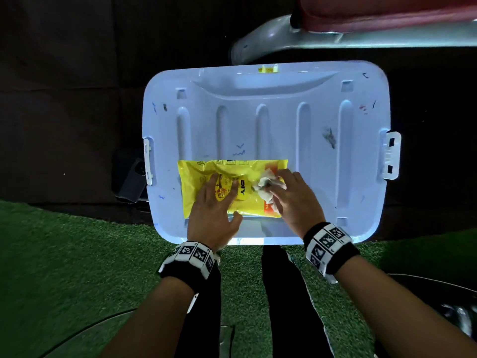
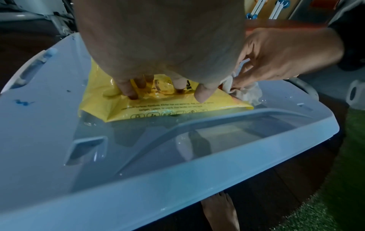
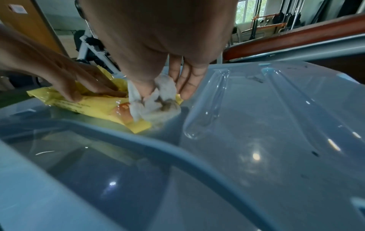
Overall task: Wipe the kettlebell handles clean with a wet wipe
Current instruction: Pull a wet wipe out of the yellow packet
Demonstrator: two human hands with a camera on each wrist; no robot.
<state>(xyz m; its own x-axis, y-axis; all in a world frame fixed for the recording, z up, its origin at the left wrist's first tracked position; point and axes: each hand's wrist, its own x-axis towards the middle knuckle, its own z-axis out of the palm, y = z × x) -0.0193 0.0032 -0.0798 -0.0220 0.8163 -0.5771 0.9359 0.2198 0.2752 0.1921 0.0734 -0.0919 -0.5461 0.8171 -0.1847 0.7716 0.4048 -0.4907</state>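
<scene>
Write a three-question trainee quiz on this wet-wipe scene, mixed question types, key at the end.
1. True or false: the left hand presses flat on the yellow wipe pack.
2. Multiple choice: what does the right hand pinch? A) the pack's corner B) a crumpled white wipe C) the lid latch
3. Fill in: the pack lies on the pale blue ____ of a storage bin.

Key: 1 true; 2 B; 3 lid.
</scene>
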